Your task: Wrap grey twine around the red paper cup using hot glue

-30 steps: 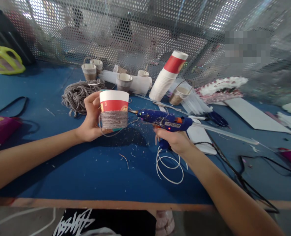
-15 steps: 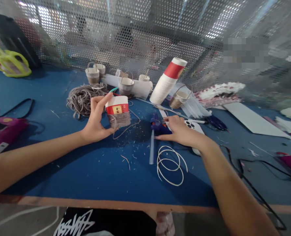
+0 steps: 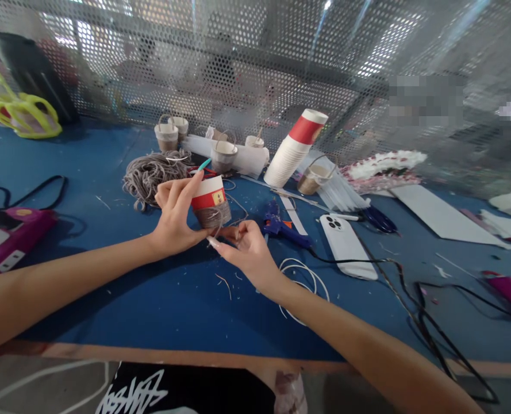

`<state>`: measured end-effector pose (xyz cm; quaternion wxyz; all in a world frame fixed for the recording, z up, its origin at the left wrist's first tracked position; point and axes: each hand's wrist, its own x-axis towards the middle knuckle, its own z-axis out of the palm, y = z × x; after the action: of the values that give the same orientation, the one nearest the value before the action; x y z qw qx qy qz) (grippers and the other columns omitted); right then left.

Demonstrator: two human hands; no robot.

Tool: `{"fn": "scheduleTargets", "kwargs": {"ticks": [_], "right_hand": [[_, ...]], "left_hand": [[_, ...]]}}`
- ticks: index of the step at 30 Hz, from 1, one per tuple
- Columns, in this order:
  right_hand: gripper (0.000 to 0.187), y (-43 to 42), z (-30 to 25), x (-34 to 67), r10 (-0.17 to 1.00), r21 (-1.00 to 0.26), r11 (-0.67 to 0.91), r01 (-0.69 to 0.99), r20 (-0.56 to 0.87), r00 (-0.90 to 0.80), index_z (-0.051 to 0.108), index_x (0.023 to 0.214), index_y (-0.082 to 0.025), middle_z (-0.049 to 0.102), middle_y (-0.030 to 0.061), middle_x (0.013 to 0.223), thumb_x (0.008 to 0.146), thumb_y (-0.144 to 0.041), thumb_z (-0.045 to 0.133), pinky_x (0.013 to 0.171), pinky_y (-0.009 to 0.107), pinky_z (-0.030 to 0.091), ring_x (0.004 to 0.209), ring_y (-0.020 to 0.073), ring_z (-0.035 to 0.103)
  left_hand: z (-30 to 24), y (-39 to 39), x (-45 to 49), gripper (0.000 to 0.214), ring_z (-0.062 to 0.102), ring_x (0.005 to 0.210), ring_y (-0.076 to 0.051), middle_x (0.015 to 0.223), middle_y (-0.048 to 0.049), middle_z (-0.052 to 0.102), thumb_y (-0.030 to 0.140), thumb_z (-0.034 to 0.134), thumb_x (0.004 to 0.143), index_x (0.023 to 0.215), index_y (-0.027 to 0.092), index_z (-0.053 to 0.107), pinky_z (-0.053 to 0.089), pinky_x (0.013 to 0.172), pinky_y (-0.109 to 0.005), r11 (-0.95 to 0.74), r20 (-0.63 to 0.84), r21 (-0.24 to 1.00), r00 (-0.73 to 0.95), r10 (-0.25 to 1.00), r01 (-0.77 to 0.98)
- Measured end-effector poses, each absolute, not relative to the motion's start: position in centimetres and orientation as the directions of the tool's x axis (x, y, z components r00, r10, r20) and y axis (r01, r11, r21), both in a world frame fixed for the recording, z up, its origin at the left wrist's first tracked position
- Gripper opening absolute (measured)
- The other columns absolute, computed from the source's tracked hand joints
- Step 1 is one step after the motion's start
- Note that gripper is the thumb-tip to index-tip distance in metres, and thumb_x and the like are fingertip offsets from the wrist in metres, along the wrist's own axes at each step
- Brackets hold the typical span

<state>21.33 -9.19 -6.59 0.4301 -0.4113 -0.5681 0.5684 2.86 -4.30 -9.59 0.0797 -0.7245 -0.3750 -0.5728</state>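
My left hand (image 3: 174,215) grips a paper cup (image 3: 209,199) with a white rim and red band, its lower half wound in grey-brown twine. It holds the cup tilted just above the blue table (image 3: 160,299). My right hand (image 3: 242,253) is just below and right of the cup, fingers pinched on the loose twine end (image 3: 231,231) coming off it. The blue glue gun (image 3: 281,226) lies on the table to the right of that hand, untouched.
A bundle of grey twine (image 3: 152,172) lies behind the cup. A leaning stack of paper cups (image 3: 294,149), small finished cup baskets (image 3: 167,137), a white phone (image 3: 347,246), white wire loops (image 3: 300,282), black cables (image 3: 410,287) and a perforated metal screen (image 3: 255,69) surround the work spot.
My right hand has put the glue gun down on the table and moved left to the cup's loose twine. My left hand has lowered and tilted the cup.
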Motion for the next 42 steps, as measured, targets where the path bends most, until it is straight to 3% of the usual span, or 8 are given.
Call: {"fn": "scheduleTargets", "kwargs": {"ticks": [7,11,16,19,22,26,30,42], "right_hand": [[0.040,-8.9,-5.5,22.2,0.927,-0.976,-0.154,-0.156,-0.088,-0.364,0.030,0.087,-0.028,0.062,-0.0079,0.066,0.073,-0.031,0.067,0.069,0.038,0.056,0.059,0.0143,0.064],[0.039,-8.5,-4.3,23.2,0.944,-0.991,-0.106,-0.080,-0.075,-0.320,0.034,0.090,-0.027,0.046,-0.0123,0.063,0.071,-0.037,0.067,0.040,0.023,0.033,0.042,0.0060,0.035],[0.049,-8.2,-2.8,24.9,0.878,-0.859,0.459,0.227,0.401,-0.261,0.038,0.095,-0.028,0.049,-0.0069,0.079,0.064,-0.027,0.076,0.048,0.025,0.035,0.055,0.0070,0.040],[0.052,-8.4,-2.4,25.9,0.798,-0.710,0.599,0.370,0.493,-0.346,0.041,0.104,-0.029,0.059,0.0009,0.106,0.068,-0.028,0.079,0.043,0.027,0.031,0.049,0.0043,0.034],[0.056,-8.7,-2.2,26.4,0.732,-0.639,0.673,0.373,0.502,-0.461,0.043,0.112,-0.030,0.059,0.0097,0.134,0.071,-0.030,0.081,0.045,0.028,0.040,0.053,0.0065,0.046],[0.052,-8.6,-2.3,26.6,0.649,-0.617,0.719,0.320,0.431,-0.627,0.046,0.117,-0.031,0.060,0.0105,0.143,0.077,-0.027,0.079,0.069,0.037,0.059,0.093,0.0218,0.071],[0.049,-8.3,-2.3,26.8,0.589,-0.542,0.769,0.339,0.393,-0.706,0.050,0.121,-0.030,0.068,0.0073,0.136,0.081,-0.027,0.076,0.089,0.042,0.061,0.113,0.0250,0.071],[0.033,-8.3,-1.5,27.1,0.564,-0.469,0.798,0.378,0.363,-0.741,0.056,0.112,-0.028,0.065,0.0078,0.142,0.084,-0.028,0.072,0.093,0.042,0.059,0.122,0.0264,0.069]], "left_hand": [[-9.5,-4.4,2.9,0.095,0.046,0.119,-0.036,0.132,-0.0123,0.057,0.040,0.082,0.070,0.152,0.027,0.036,0.034,0.103,-0.052,-0.689,0.846,0.370,0.081,0.528,0.623],[-9.3,-4.5,2.6,0.102,0.049,0.115,-0.034,0.134,-0.0128,0.059,0.041,0.082,0.069,0.155,0.026,0.030,0.036,0.102,-0.053,-0.728,0.818,0.357,0.180,0.546,0.585],[-8.9,-4.3,2.2,0.114,0.052,0.118,-0.035,0.139,-0.0149,0.059,0.044,0.083,0.070,0.160,0.026,0.016,0.039,0.104,-0.055,-0.817,0.756,0.435,0.340,0.560,0.378],[-9.0,-4.0,2.0,0.117,0.053,0.124,-0.036,0.142,-0.0156,0.057,0.042,0.084,0.070,0.161,0.027,0.012,0.041,0.106,-0.056,-0.824,0.728,0.510,0.387,0.566,0.245],[-9.0,-3.8,1.8,0.118,0.054,0.129,-0.037,0.143,-0.0156,0.056,0.038,0.086,0.068,0.161,0.029,0.013,0.042,0.109,-0.057,-0.815,0.713,0.558,0.414,0.566,0.152],[-9.0,-3.8,1.7,0.118,0.055,0.133,-0.037,0.142,-0.0143,0.057,0.038,0.089,0.064,0.160,0.031,0.020,0.047,0.108,-0.055,-0.773,0.679,0.631,0.439,0.588,0.060],[-8.9,-3.9,1.6,0.119,0.058,0.131,-0.037,0.141,-0.0147,0.058,0.042,0.091,0.062,0.159,0.031,0.023,0.048,0.109,-0.055,-0.759,0.669,0.651,0.459,0.584,0.015],[-8.8,-3.4,1.5,0.118,0.060,0.128,-0.038,0.140,-0.0130,0.060,0.040,0.092,0.061,0.158,0.034,0.025,0.049,0.108,-0.059,-0.718,0.657,0.692,0.478,0.582,-0.076]]}}
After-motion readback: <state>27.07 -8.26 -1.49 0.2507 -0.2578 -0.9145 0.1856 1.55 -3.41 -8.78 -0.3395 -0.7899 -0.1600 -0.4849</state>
